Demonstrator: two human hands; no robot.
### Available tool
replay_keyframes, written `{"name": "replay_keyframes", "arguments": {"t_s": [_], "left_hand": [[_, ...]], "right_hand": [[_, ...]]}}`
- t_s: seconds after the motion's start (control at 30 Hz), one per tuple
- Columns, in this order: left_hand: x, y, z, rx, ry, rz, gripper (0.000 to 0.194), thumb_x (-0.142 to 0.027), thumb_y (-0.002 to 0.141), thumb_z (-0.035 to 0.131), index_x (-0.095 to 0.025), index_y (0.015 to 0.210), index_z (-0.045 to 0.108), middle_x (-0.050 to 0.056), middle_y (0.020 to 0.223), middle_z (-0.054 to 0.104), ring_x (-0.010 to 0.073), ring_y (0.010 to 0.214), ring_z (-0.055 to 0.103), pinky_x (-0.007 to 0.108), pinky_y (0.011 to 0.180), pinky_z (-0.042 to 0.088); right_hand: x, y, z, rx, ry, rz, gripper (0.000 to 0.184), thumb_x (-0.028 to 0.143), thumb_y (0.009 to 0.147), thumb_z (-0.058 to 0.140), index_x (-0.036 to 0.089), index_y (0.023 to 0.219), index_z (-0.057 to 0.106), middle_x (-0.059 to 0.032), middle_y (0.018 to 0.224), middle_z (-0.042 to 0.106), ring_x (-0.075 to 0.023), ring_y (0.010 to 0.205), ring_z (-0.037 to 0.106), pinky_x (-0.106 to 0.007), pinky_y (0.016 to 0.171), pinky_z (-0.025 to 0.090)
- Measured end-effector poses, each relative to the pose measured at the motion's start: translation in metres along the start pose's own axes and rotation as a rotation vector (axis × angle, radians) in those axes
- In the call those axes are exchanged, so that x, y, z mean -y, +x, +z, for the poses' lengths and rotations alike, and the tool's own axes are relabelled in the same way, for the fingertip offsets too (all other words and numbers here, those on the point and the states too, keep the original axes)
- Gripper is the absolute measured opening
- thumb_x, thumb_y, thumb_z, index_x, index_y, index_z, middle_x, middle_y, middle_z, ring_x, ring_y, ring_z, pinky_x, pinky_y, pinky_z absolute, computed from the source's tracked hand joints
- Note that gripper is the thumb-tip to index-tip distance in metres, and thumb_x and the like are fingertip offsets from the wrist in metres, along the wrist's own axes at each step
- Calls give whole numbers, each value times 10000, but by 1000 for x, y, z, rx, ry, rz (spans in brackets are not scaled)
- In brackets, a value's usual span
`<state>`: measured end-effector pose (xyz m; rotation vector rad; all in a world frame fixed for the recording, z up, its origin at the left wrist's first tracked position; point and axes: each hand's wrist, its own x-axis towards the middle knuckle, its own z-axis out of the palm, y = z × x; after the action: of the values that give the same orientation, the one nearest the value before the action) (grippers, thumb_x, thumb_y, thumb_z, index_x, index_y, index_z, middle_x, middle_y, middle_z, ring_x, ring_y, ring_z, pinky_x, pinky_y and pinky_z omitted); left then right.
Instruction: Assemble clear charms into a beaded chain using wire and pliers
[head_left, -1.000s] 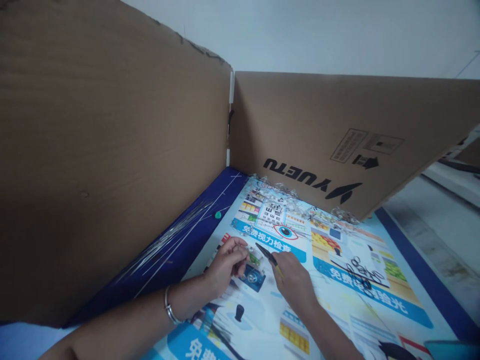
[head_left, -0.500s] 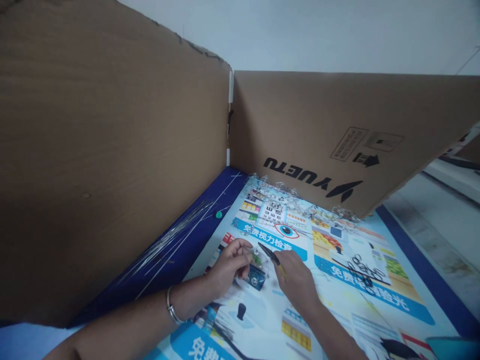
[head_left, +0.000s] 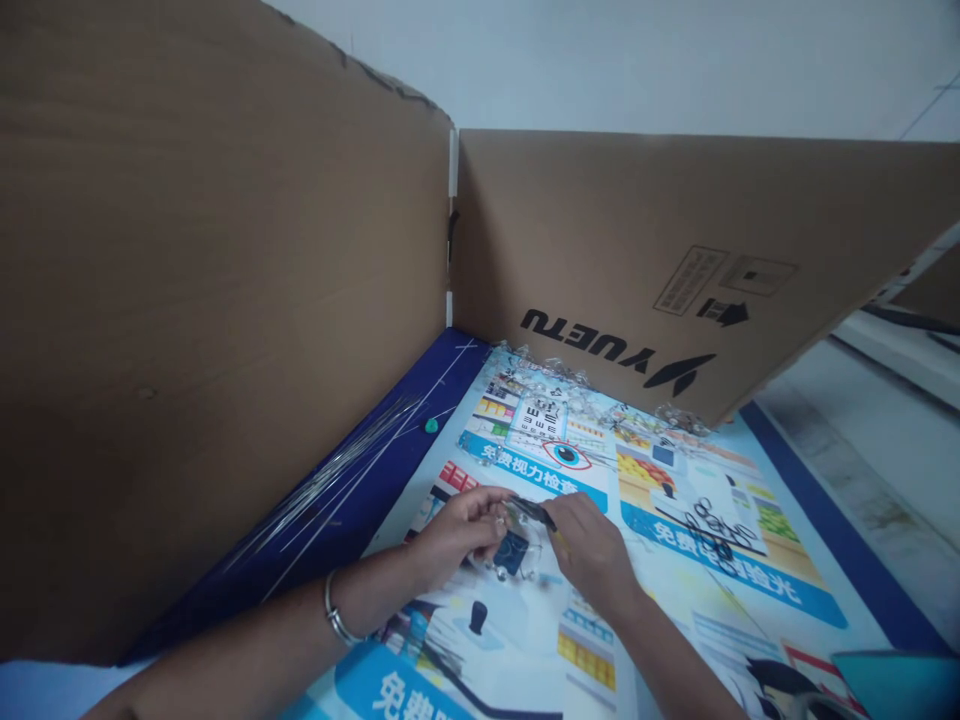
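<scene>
My left hand point(head_left: 461, 535), a silver bangle point(head_left: 337, 610) on its wrist, pinches a small clear piece with thin wire point(head_left: 517, 525). Its exact kind cannot be made out. In my right hand point(head_left: 596, 555) is a pair of pliers point(head_left: 536, 512) with dark jaws and a bit of yellow on the handle. The jaws point left and meet the upper part of the clear piece, close to my left fingertips. Whether they grip it is too small to tell. Both hands are just above the printed sheet point(head_left: 517, 630).
Straight silver wires point(head_left: 330, 475) lie at the left, near a small green object point(head_left: 431, 425). Several clear pieces point(head_left: 592, 395) line the foot of the back cardboard panel point(head_left: 600, 240). Black rings point(head_left: 712, 530) sit at right. Another cardboard panel point(head_left: 225, 280) stands left; a teal object point(head_left: 896, 682) is lower right.
The pliers' jaws have swung down from pointing up and left to lying nearly level against the clear piece. My hands are closer together. The view has shifted slightly.
</scene>
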<state>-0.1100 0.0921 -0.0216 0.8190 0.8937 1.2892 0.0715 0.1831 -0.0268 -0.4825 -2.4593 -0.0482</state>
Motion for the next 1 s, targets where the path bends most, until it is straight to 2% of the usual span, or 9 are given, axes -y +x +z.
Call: {"name": "replay_keyframes", "arguments": {"t_s": [0.37,0.57,1.0], "left_hand": [[3,5,-4,-8,63,-29,446,-113,633,545,-151,1077,526,-4,789,511,24,422,433,190,387,256],[0,4,-4,-29,92,-86,441,-138,648,541,-151,1088,534,9,800,537,27,422,449,187,385,257],[-3,4,-5,-26,126,-150,456,-143,636,542,-121,1091,529,-8,682,554,31,389,428,180,373,252]], "right_hand": [[-3,3,-5,42,-68,-41,191,121,834,412,165,962,547,-72,804,572,-182,807,503,-322,699,411],[-4,3,-6,50,-89,-59,199,132,838,411,161,967,559,-75,812,576,-180,806,496,-312,696,406],[-9,0,-7,105,-129,-113,218,114,819,445,157,1001,556,-69,815,574,-181,788,476,-320,708,403]]}}
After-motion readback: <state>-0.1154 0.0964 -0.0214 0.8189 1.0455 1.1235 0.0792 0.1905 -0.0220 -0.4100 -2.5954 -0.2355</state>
